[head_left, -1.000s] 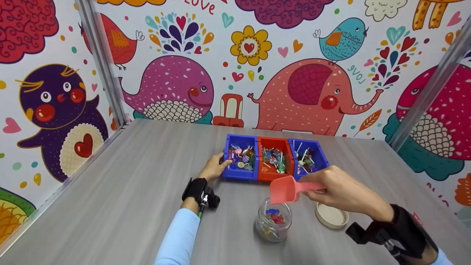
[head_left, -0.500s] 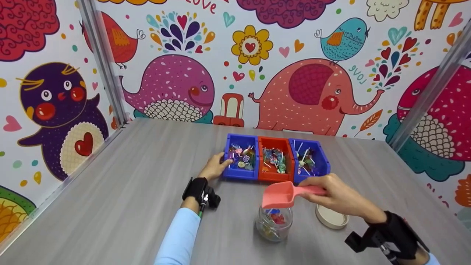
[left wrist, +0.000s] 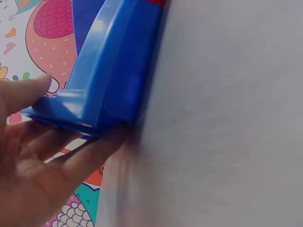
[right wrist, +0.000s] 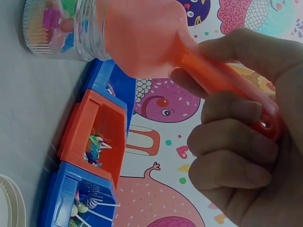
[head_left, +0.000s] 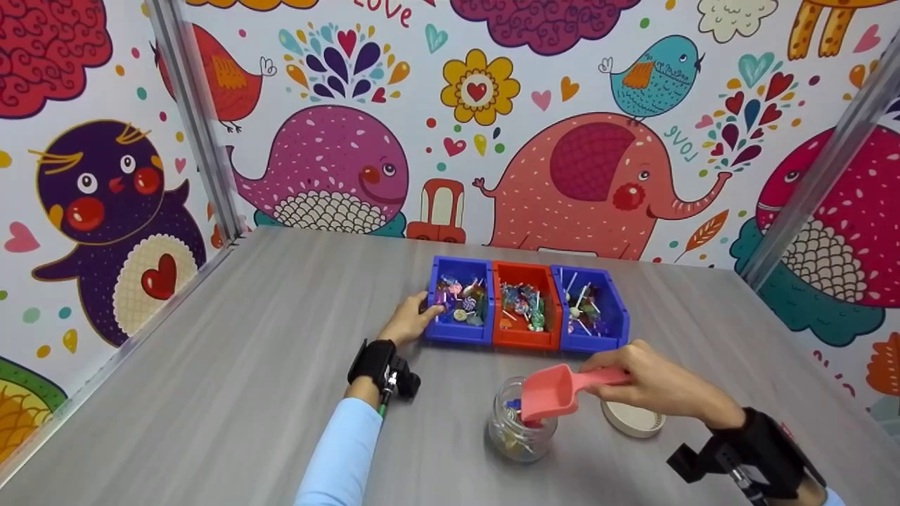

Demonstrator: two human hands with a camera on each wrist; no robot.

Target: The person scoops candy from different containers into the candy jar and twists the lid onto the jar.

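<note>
My right hand [head_left: 650, 383] grips a coral-pink scoop [head_left: 548, 393] by its handle. The scoop's blade is tipped down at the mouth of a clear glass jar [head_left: 519, 443] with some wrapped candies inside. In the right wrist view the blade's back [right wrist: 142, 38] covers the jar's opening, so whether candy lies in the scoop is hidden. My left hand [head_left: 409, 320] holds the side wall of the left blue bin [head_left: 460, 336], thumb over the rim and fingers against the outside, as the left wrist view shows. Lollipops and wrapped candies lie in that bin.
Joined to the left bin are a red bin [head_left: 526, 342] and another blue bin [head_left: 592, 344], both holding lollipops and candies. A cream round lid [head_left: 634, 422] lies right of the jar, partly under my right hand. Behind the table [head_left: 281, 393] stands a wall with cartoon animals.
The scoop first swung left above the jar, then came down with its blade tilted into the jar's mouth. My left hand and the bins have stayed put.
</note>
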